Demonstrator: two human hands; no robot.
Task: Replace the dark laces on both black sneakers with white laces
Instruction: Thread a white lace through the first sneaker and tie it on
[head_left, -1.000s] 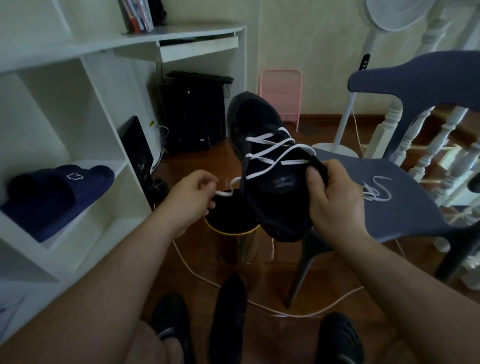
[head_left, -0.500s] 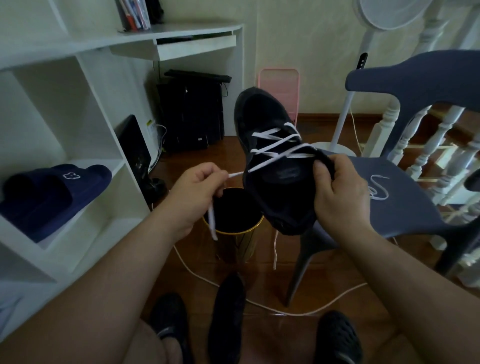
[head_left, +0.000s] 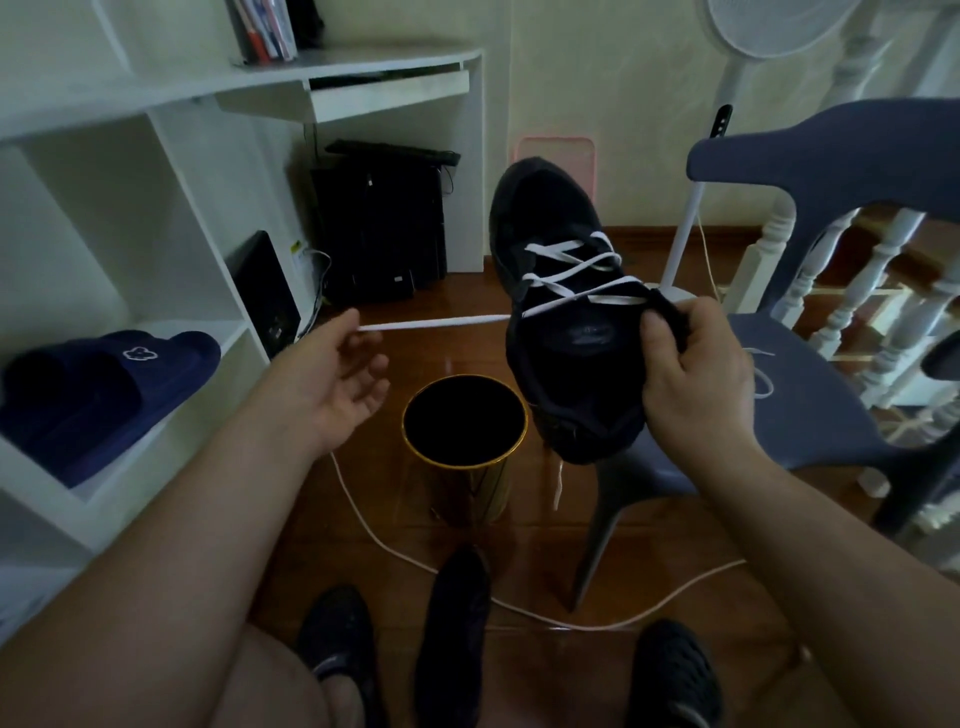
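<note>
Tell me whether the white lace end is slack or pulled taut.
Taut: the white lace runs straight from the sneaker to the left hand.
</note>
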